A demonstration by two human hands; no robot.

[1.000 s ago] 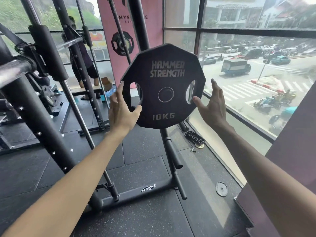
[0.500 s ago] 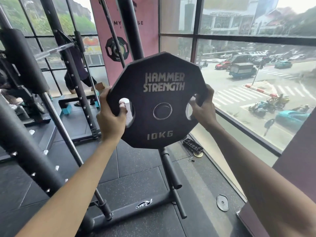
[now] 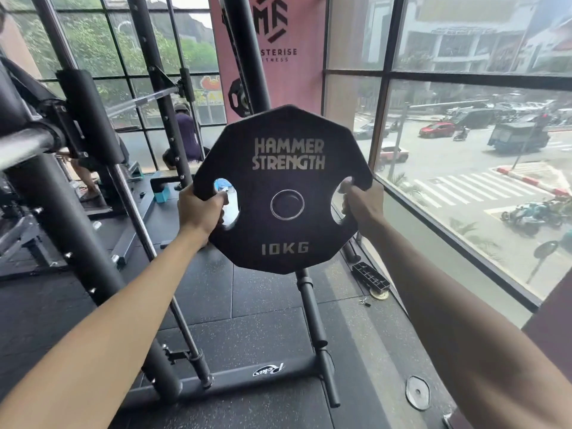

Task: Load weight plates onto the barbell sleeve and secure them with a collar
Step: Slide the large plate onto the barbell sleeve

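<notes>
The weight plate (image 3: 283, 187) was held upright at mid-scene, left hand (image 3: 201, 209) and right hand (image 3: 360, 205) each curled round a side handle, and the barbell sleeve (image 3: 24, 147) lay well left, nearer the left hand.

Commercial gym: power rack (image 3: 77, 218), rubber floor tiles (image 3: 263, 305), fitness banner (image 3: 278, 54), 10KG weight plate (image 3: 283, 187), street-facing windows (image 3: 464, 134).
</notes>
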